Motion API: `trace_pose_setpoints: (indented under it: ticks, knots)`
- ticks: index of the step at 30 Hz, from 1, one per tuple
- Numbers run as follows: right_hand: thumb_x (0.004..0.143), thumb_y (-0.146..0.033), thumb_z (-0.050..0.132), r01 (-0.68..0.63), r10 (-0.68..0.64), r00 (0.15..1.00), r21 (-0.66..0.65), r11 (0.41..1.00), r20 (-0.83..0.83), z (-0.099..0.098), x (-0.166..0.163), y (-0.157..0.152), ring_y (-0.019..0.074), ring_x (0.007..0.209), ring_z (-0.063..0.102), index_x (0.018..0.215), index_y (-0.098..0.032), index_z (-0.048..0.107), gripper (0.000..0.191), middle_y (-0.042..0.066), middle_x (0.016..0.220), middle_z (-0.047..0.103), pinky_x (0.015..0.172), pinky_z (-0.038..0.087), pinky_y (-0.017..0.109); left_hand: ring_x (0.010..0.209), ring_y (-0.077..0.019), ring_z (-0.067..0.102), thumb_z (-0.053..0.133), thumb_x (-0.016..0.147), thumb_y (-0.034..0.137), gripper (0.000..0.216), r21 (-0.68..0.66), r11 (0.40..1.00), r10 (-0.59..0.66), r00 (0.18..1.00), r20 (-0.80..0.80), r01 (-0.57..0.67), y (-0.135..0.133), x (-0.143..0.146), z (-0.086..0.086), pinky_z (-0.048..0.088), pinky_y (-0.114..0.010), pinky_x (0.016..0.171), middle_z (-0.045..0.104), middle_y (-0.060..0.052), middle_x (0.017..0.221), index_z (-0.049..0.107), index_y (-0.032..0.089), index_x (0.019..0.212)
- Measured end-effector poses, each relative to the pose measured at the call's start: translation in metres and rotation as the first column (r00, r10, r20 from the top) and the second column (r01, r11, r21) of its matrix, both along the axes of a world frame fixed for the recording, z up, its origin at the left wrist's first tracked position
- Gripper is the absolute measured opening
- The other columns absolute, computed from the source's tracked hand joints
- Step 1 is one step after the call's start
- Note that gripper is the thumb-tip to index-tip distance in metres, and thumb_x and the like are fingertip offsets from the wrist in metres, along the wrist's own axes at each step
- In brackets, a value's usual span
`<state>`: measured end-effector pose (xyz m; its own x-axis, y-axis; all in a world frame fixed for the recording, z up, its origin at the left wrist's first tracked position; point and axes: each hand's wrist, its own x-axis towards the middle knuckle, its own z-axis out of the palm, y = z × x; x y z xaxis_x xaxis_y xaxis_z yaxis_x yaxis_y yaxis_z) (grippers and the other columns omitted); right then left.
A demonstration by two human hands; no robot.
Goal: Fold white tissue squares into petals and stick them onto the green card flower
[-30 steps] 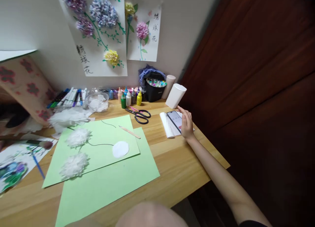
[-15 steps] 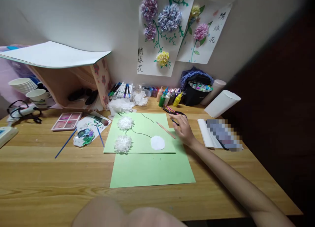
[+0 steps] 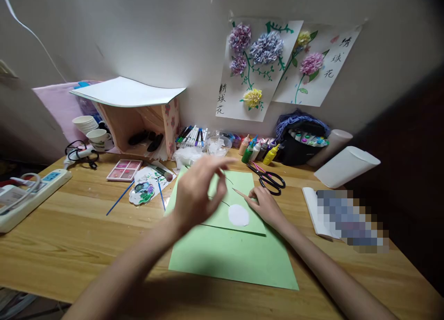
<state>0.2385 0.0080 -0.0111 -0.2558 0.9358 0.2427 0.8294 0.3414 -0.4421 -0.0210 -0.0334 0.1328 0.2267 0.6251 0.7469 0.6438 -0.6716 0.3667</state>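
Observation:
My left hand [image 3: 196,190] hovers over the green sheet [image 3: 248,176], its index finger stretched forward and thumb apart, with nothing in it. It is slightly blurred and hides the two white paper flowers. At the sheet's right edge my right hand [image 3: 264,203] rests with curled fingers closed on a pencil [image 3: 240,193], whose tip points left and away from me. A white paper disc [image 3: 238,215] lies near the front of the sheet, at the end of a thin drawn line. Beneath is a second green sheet [image 3: 236,264]. Black-handled scissors [image 3: 272,180] lie just beyond my right hand.
Paint bottles [image 3: 256,151], markers [image 3: 192,136] and a black pen bag [image 3: 301,146] line the wall. On the left are a paint palette [image 3: 141,193], brushes and a power strip [image 3: 52,183]. A paper roll [image 3: 347,167] stands right, behind a blurred-out object [image 3: 352,218].
My right hand has left the scissors and closed on the pencil. My left hand has come into view over the green sheet. The view has shifted left and up.

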Motion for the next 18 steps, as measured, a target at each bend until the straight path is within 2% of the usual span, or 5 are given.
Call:
trace_pose_setpoints:
  ticks: [2, 6, 9, 13, 18]
  knots:
    - [0.088, -0.031, 0.049, -0.001, 0.001, 1.000, 0.023, 1.000, -0.004, -0.002, -0.001, 0.000, 0.0234, 0.080, 0.053, 0.076, -0.021, 0.048, 0.015, 0.006, 0.080, 0.057, 0.069, 0.044, 0.035, 0.096, -0.0189, 0.057, 0.042, 0.090, 0.017, 0.024, -0.097, 0.977, 0.171, 0.972, -0.162, -0.188, 0.052, -0.020, -0.023, 0.048, -0.032, 0.085, 0.061, -0.008, 0.101, 0.060, 0.017, 0.107]
    - [0.089, -0.029, 0.046, -0.032, 0.031, 0.999, 0.065, 0.997, 0.010, -0.006, -0.001, -0.001, 0.0226, 0.079, 0.053, 0.077, -0.021, 0.047, 0.015, 0.006, 0.079, 0.056, 0.069, 0.044, 0.034, 0.111, -0.0271, 0.052, 0.051, 0.086, 0.022, 0.028, -0.269, 0.791, 0.405, 0.800, -0.443, -0.549, 0.123, -0.069, -0.066, 0.045, -0.036, 0.091, 0.058, -0.013, 0.112, 0.059, 0.015, 0.111]
    - [0.089, -0.029, 0.047, -0.040, 0.040, 0.999, 0.078, 0.996, -0.001, -0.010, 0.001, 0.000, 0.0227, 0.078, 0.053, 0.077, -0.021, 0.047, 0.015, 0.006, 0.079, 0.056, 0.069, 0.044, 0.035, 0.109, -0.0271, 0.055, 0.062, 0.078, 0.023, 0.032, -0.313, 0.780, 0.352, 0.794, -0.496, -0.542, 0.141, -0.089, -0.078, 0.044, -0.033, 0.090, 0.058, -0.011, 0.116, 0.062, 0.019, 0.110]
    - [0.089, -0.030, 0.048, -0.053, 0.054, 0.998, 0.089, 0.995, -0.017, -0.013, 0.002, 0.002, 0.0225, 0.077, 0.053, 0.078, -0.021, 0.048, 0.014, 0.006, 0.079, 0.056, 0.068, 0.044, 0.035, 0.105, -0.0235, 0.059, 0.053, 0.084, 0.022, 0.020, -0.332, 0.780, 0.352, 0.810, -0.469, -0.530, 0.149, -0.091, -0.079, 0.044, -0.028, 0.085, 0.064, -0.007, 0.109, 0.068, 0.022, 0.097]
    - [0.089, -0.030, 0.048, -0.051, 0.055, 0.998, 0.111, 0.993, -0.030, -0.012, 0.001, 0.002, 0.0225, 0.076, 0.053, 0.077, -0.021, 0.049, 0.014, 0.006, 0.078, 0.056, 0.066, 0.045, 0.034, 0.103, -0.0238, 0.061, 0.047, 0.088, 0.028, 0.026, -0.355, 0.767, 0.428, 0.839, -0.337, -0.534, 0.157, -0.094, -0.079, 0.044, -0.028, 0.083, 0.068, -0.009, 0.109, 0.071, 0.021, 0.097]
